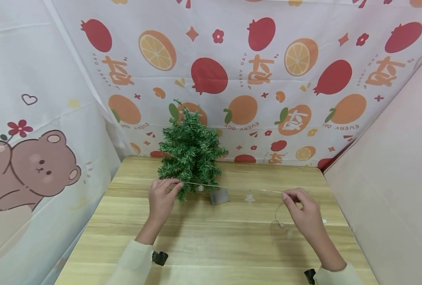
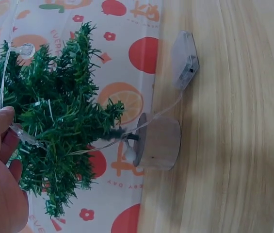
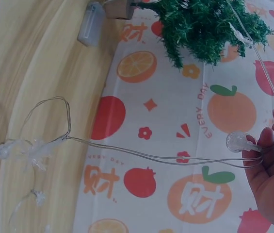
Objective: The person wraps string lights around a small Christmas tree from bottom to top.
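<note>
A string of fairy lights (image 1: 237, 188) is stretched level between my two hands, in front of a small green artificial Christmas tree (image 1: 192, 150). At its left end my left hand (image 1: 162, 202) pinches the thin wire between thumb and fingers, close to the tree's lower branches. My right hand (image 1: 305, 211) pinches the wire at the right. From the right hand a doubled length of wire (image 3: 161, 160) hangs down with clear ornaments, one a round bulb (image 3: 236, 141). A clear shaped ornament (image 1: 249, 196) dangles midway. The wire also runs to a grey battery box (image 2: 185, 60).
The tree stands on a round wooden base (image 2: 163, 143) at the back of the wood-grain table (image 1: 211, 245). Behind it hangs a fruit-printed cloth (image 1: 211, 39). A bear-printed cloth (image 1: 40, 170) closes the left side, and a pale cloth (image 1: 392, 158) the right.
</note>
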Tool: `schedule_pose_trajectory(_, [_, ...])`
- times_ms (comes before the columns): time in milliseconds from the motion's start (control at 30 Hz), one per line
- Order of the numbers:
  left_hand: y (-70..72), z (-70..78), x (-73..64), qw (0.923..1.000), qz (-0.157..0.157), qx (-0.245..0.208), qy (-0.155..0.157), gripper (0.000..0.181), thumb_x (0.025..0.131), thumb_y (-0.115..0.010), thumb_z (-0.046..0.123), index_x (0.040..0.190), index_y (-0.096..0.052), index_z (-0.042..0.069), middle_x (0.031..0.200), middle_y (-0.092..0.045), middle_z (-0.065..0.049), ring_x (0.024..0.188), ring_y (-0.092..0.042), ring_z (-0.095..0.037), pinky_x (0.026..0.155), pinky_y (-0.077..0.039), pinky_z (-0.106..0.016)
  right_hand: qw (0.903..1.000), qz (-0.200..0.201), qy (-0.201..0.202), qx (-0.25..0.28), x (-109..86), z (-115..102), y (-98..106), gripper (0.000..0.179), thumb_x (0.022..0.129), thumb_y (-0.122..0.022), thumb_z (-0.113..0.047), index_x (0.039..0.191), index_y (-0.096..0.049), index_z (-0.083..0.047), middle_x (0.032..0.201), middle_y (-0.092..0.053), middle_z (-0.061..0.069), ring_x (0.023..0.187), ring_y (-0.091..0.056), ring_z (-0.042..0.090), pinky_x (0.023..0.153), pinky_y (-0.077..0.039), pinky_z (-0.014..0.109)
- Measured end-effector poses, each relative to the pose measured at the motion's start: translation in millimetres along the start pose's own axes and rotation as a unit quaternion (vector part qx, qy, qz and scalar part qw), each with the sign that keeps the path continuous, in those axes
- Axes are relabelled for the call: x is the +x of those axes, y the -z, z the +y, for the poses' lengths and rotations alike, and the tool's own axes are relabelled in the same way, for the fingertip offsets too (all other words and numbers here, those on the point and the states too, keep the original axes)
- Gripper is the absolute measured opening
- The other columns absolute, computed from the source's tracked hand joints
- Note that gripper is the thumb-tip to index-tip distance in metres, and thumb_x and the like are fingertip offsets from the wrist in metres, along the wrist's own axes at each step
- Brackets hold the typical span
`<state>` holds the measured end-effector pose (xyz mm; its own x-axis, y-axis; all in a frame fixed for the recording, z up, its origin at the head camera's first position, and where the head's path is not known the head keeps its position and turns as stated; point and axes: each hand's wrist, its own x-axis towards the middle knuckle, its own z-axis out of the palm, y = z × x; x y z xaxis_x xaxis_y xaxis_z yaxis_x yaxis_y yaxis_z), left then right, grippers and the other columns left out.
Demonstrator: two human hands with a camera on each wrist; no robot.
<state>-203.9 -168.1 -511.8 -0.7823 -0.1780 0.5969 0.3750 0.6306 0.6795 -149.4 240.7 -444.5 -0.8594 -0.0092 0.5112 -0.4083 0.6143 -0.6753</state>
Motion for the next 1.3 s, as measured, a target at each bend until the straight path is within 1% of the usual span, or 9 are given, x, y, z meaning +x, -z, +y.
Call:
schedule_pose_trajectory(133, [-4.5,3.9,0.4,0.9999,0.0,0.005,0.01,0.011,0.084,-0.082,0.014,0.094,-0.078,0.01,0.094,-0.077,-0.008,0.086,-0.048,-0.022,0.086,-0.03,-0.043,0.9998,0.016,0.003,0.007,4.0,-1.5,2.9,0.007,0.094,-0.07,-0.004,0.096,-0.074,-0.01,0.086,-0.065,-0.004,0.084,-0.056,0.001,0.075,-0.045,0.009])
schedule_pose_trajectory(400, [-6.9,2.6,3.5,0.9949,0.004,0.006,0.1,0.011,0.09,-0.078,0.021,0.099,-0.08,0.014,0.101,-0.078,-0.005,0.091,-0.049,-0.024,0.095,-0.029,-0.049,0.9994,0.012,0.027,0.02,4.8,-8.5,-5.3,0.012,0.093,-0.071,-0.004,0.095,-0.075,-0.016,0.087,-0.067,-0.005,0.084,-0.058,0.002,0.076,-0.045,0.01])
schedule_pose_trajectory(500, [-3.7,0.9,6.7,0.9928,0.008,0.001,0.12,0.012,0.091,-0.077,0.022,0.1,-0.08,0.014,0.101,-0.077,-0.005,0.091,-0.049,-0.023,0.093,-0.03,-0.049,0.9992,0.006,0.029,0.026,3.4,-11.2,-8.3,0.014,0.093,-0.071,-0.004,0.095,-0.074,-0.018,0.087,-0.066,-0.007,0.084,-0.058,0.002,0.075,-0.045,0.011])
schedule_pose_trajectory(633, [4.1,-1.8,12.9,0.9888,0.019,-0.005,0.148,0.016,0.091,-0.077,0.023,0.102,-0.08,0.013,0.097,-0.072,-0.009,0.09,-0.046,-0.02,0.084,-0.033,-0.041,0.9988,-0.01,0.04,0.027,0.6,-14.3,-13.5,0.015,0.093,-0.071,-0.002,0.094,-0.073,-0.018,0.087,-0.065,-0.007,0.083,-0.057,0.003,0.073,-0.046,0.013])
schedule_pose_trajectory(767, [7.9,-3.0,18.1,0.9842,0.021,-0.019,0.175,0.019,0.091,-0.077,0.024,0.106,-0.079,0.012,0.101,-0.071,-0.009,0.092,-0.045,-0.017,0.078,-0.034,-0.035,0.9977,-0.024,0.05,0.038,-2.7,-20.3,-16.5,0.018,0.093,-0.07,-0.001,0.094,-0.072,-0.019,0.088,-0.064,-0.008,0.083,-0.057,0.003,0.072,-0.046,0.014])
schedule_pose_trajectory(900, [6.7,-2.3,17.9,0.9819,0.004,-0.033,0.187,0.02,0.093,-0.075,0.026,0.107,-0.079,0.013,0.104,-0.071,-0.009,0.096,-0.045,-0.017,0.077,-0.036,-0.035,0.9976,-0.028,0.05,0.039,-2.9,-27.4,-13.3,0.017,0.094,-0.07,-0.002,0.096,-0.072,-0.018,0.089,-0.065,-0.007,0.084,-0.058,0.002,0.074,-0.047,0.014])
schedule_pose_trajectory(1100, [3.1,3.8,11.5,0.9737,-0.042,-0.076,0.211,0.021,0.094,-0.073,0.03,0.109,-0.077,0.015,0.108,-0.06,-0.008,0.101,-0.045,-0.018,0.076,-0.038,-0.036,0.9994,-0.003,0.02,0.029,0.7,-31.0,-2.7,0.01,0.095,-0.069,-0.005,0.097,-0.073,-0.014,0.088,-0.066,-0.004,0.084,-0.058,0.001,0.075,-0.046,0.012])
schedule_pose_trajectory(1167, [1.5,5.3,9.5,0.972,-0.051,-0.086,0.213,0.022,0.094,-0.074,0.028,0.109,-0.077,0.014,0.108,-0.059,-0.008,0.1,-0.046,-0.018,0.077,-0.039,-0.036,0.9995,0.002,0.016,0.026,2.2,-30.4,0.4,0.007,0.095,-0.069,-0.006,0.097,-0.073,-0.012,0.088,-0.065,-0.004,0.085,-0.058,0.001,0.076,-0.045,0.011])
schedule_pose_trajectory(1300, [-1.6,6.7,6.2,0.9727,-0.065,-0.089,0.204,0.022,0.093,-0.075,0.024,0.111,-0.075,0.011,0.109,-0.062,-0.009,0.097,-0.046,-0.017,0.079,-0.041,-0.034,0.9994,0.018,0.017,0.023,4.7,-27.7,3.0,0.004,0.095,-0.069,-0.005,0.096,-0.072,-0.006,0.087,-0.065,-0.004,0.085,-0.057,0.002,0.077,-0.045,0.011])
